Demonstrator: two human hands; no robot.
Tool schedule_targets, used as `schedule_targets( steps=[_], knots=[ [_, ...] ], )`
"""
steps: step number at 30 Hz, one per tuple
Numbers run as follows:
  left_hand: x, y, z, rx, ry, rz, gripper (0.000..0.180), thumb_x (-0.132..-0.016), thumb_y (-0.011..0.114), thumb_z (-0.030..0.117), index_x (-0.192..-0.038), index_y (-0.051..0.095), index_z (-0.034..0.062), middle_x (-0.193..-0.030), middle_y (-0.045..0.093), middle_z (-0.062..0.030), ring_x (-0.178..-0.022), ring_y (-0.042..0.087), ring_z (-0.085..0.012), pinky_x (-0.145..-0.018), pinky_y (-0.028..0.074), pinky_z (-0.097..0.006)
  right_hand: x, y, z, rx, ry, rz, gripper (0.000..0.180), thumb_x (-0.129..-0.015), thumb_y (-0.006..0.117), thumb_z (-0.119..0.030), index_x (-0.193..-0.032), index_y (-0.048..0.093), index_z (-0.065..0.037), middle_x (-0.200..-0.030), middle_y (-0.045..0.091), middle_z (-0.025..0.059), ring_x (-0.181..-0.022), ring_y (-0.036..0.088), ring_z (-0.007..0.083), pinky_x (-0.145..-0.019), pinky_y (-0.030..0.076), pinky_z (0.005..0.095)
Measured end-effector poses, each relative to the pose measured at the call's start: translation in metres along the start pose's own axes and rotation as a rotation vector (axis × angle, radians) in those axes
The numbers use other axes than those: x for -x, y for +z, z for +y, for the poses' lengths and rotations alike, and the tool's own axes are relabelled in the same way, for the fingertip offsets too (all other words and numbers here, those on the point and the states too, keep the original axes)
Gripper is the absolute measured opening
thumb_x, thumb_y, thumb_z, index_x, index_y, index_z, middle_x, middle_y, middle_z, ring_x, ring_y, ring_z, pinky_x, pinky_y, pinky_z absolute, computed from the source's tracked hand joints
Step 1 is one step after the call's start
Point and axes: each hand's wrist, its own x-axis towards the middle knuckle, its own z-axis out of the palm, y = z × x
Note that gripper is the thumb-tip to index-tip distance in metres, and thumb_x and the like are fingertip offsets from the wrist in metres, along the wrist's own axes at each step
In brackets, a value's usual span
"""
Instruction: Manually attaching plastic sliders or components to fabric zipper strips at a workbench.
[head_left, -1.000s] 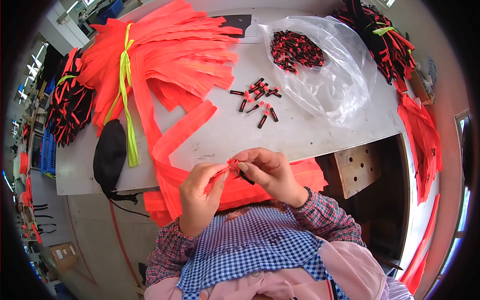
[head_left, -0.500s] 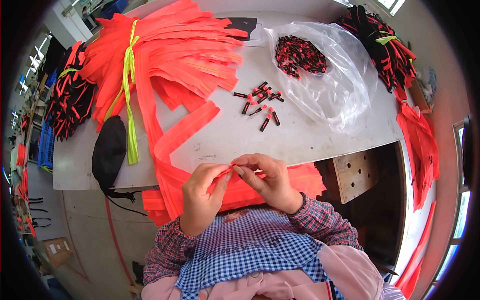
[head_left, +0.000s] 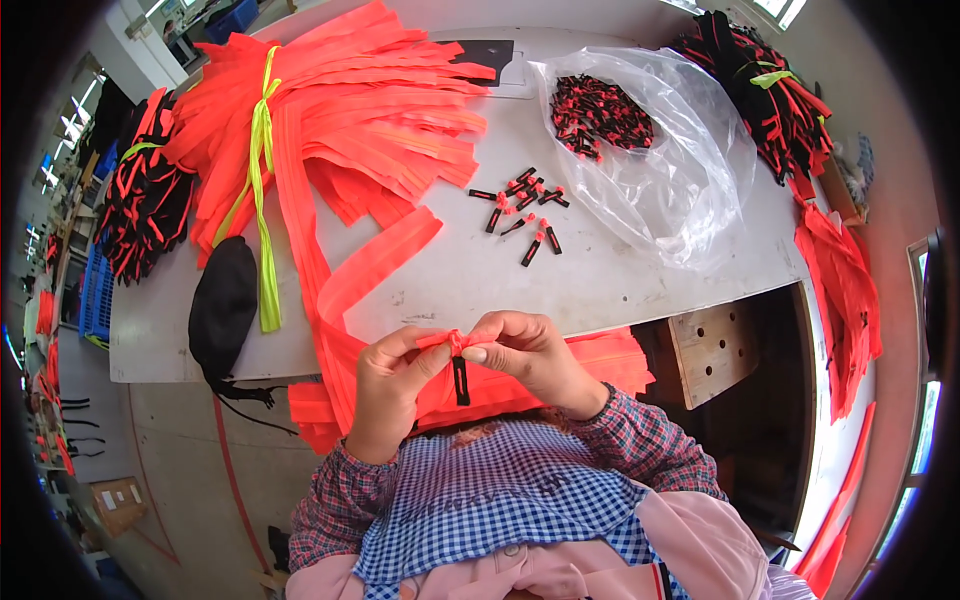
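My left hand (head_left: 390, 385) pinches the end of an orange zipper tape (head_left: 370, 262) at the table's front edge. Opposite it, my right hand (head_left: 538, 362) has thumb and forefinger closed on the orange head of a zipper slider, whose black pull (head_left: 461, 382) hangs down between the hands. The fingertips hide how slider and tape meet. This tape runs back to a big orange bundle (head_left: 370, 120) tied with a yellow-green strip (head_left: 261, 140). More orange zipper tapes (head_left: 612, 362) lie across my lap, under the hands.
Several loose zipper sliders (head_left: 520, 200) lie mid-table beside a clear plastic bag (head_left: 700, 190) full of more. A black pouch (head_left: 222, 300) hangs over the left front edge. Black-and-orange bundles (head_left: 145, 210) flank the table. An open drawer space with a wooden board (head_left: 712, 345) is at right.
The black pull now hangs visibly below my fingers; before, it was not to be seen. My left hand has dropped slightly, and the right hand's fingers have shifted a little.
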Motion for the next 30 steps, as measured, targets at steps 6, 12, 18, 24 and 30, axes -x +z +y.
schedule_targets(
  steps=[6, 12, 18, 24, 30],
  knots=[
    [-0.003, -0.008, 0.001, 0.305, -0.093, 0.028, 0.022, -0.099, 0.065, 0.005, -0.12, 0.068, 0.0004, -0.109, 0.07, -0.0031, -0.101, 0.065, -0.0106, -0.092, 0.051, -0.026, 0.001, 0.005, 0.0, -0.009, -0.103, -0.07, 0.009, -0.1, 0.066, -0.007, -0.107, 0.069, -0.002, -0.107, 0.067, -0.0007, -0.099, 0.059, 0.0063, -0.09, 0.049, 0.0248],
    [-0.003, -0.01, 0.009, 0.191, -0.118, -0.136, 0.026, -0.099, 0.063, 0.005, -0.124, 0.062, 0.0013, -0.114, 0.065, -0.0035, -0.105, 0.062, -0.0112, -0.094, 0.05, -0.028, -0.002, 0.002, -0.008, -0.105, 0.088, -0.133, 0.011, -0.1, 0.063, -0.009, -0.108, 0.066, -0.002, -0.1, 0.065, -0.003, -0.095, 0.058, 0.0054, -0.087, 0.048, 0.0232],
    [-0.001, -0.009, 0.012, 0.209, -0.271, -0.241, 0.025, -0.098, 0.064, 0.005, -0.122, 0.062, -0.0006, -0.111, 0.066, -0.0044, -0.106, 0.063, -0.0132, -0.096, 0.049, -0.029, 0.0, 0.001, -0.008, -0.136, 0.212, -0.159, 0.009, -0.099, 0.06, -0.006, -0.104, 0.066, -0.001, -0.094, 0.064, -0.0043, -0.09, 0.056, 0.0032, -0.082, 0.046, 0.0217],
    [-0.005, -0.02, 0.012, 0.069, -0.269, -0.329, 0.027, -0.097, 0.065, 0.006, -0.122, 0.062, -0.0029, -0.115, 0.067, -0.0079, -0.108, 0.064, -0.015, -0.098, 0.049, -0.028, 0.004, 0.007, -0.008, -0.141, 0.228, -0.091, 0.007, -0.098, 0.062, -0.003, -0.102, 0.067, -0.001, -0.092, 0.064, -0.0043, -0.087, 0.056, 0.0029, -0.078, 0.047, 0.0223],
    [0.0, -0.012, 0.014, -0.205, -0.049, -0.243, 0.035, -0.093, 0.072, 0.005, -0.127, 0.063, -0.0025, -0.115, 0.069, -0.0077, -0.104, 0.065, -0.0126, -0.092, 0.052, -0.027, 0.004, 0.007, -0.019, 0.245, -0.03, -0.04, 0.013, -0.095, 0.067, -0.002, -0.107, 0.069, 0.001, -0.094, 0.066, 0.0027, -0.087, 0.06, 0.0104, -0.08, 0.049, 0.0265]
  ],
)
